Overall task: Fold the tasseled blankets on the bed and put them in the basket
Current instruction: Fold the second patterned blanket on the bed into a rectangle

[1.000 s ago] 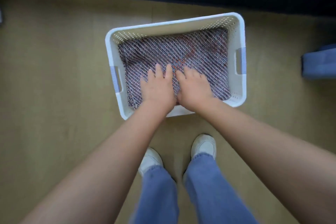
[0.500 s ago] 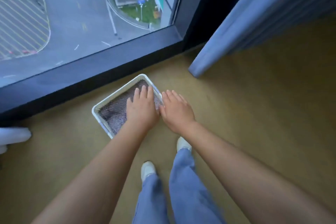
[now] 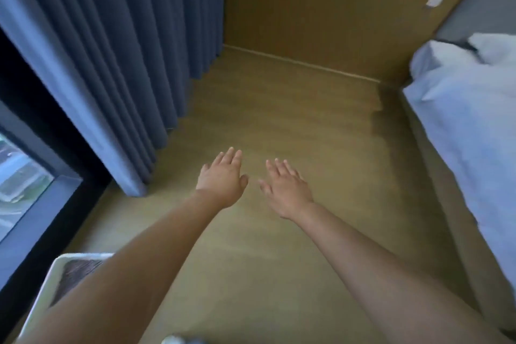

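Observation:
My left hand [image 3: 223, 179] and my right hand [image 3: 284, 187] are stretched out side by side over the bare floor, palms down, fingers straight, holding nothing. The white basket [image 3: 49, 282] sits on the floor at the lower left, mostly hidden by my left forearm. A dark patterned blanket [image 3: 74, 274] lies inside it, only a corner showing. The bed [image 3: 469, 120] with white bedding stands along the right edge. No tasseled blanket shows on the part of the bed in view.
Blue curtains [image 3: 111, 64] hang at the left beside a dark-framed window [image 3: 25, 184]. A brown wall [image 3: 321, 8] closes the far end. Tan floor [image 3: 279, 109] runs between curtain and bed. A white shoe tip [image 3: 174, 339] shows at the bottom.
My hands have lifted off the blanket in the basket. The view has swung right, from the basket and window toward the bed, leaving the basket at the lower left.

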`<state>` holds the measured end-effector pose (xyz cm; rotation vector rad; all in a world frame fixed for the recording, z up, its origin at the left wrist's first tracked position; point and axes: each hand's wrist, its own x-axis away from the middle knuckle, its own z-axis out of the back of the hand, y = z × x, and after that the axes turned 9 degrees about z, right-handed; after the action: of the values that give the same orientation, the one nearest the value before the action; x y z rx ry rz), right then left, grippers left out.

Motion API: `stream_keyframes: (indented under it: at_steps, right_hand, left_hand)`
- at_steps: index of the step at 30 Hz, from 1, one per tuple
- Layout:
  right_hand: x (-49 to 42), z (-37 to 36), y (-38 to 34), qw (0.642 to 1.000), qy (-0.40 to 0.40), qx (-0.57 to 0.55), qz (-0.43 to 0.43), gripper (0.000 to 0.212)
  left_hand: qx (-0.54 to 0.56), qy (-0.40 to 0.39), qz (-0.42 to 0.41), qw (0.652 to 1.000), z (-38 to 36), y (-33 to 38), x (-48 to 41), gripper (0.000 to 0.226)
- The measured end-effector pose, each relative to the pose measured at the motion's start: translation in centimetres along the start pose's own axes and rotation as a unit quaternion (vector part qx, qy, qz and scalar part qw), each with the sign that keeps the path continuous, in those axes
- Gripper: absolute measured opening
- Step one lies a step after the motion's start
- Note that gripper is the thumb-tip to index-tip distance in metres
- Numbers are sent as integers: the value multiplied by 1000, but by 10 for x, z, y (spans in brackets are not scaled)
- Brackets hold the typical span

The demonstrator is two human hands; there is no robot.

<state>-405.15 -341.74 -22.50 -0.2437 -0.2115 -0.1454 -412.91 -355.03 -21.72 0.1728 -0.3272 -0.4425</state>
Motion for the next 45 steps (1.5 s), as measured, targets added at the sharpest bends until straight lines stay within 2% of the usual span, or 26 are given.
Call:
stream_keyframes:
  at_steps: [5,9,13,17,24,32,38,42,45]
  right_hand:
    - [159,62,182,988,51,-28,-145,57]
    - [300,99,300,959,129,-61,-246,52]
    - [422,118,386,915,195,-96,-340,51]
    - [505,120,458,873,227,-117,-417,52]
    - [578,122,583,827,255,-146,-479,55]
    - [664,127,724,806,263,-170,-503,56]
    - [757,123,828,814,246,-168,-499,56]
    - [822,129,900,829,239,-171,-476,57]
    - [854,134,955,830,239,-184,-469,57]
  left_hand:
    - [-33,-16,-144,989,-4,239,33,55]
    - [-54,-42,-277,958,-34,420,86,54]
    - [-61,-59,-391,917,-67,563,135,53]
    - [-91,-62,-474,874,-96,676,171,47]
    - [-109,-100,-520,841,-149,849,191,47]
    - [-157,-114,-552,811,-210,1026,224,47]
    - [-145,-99,-561,809,-261,1134,268,46]
    - [-114,-101,-528,835,-284,1204,284,48]
    - [-115,-103,-517,842,-301,1250,293,48]
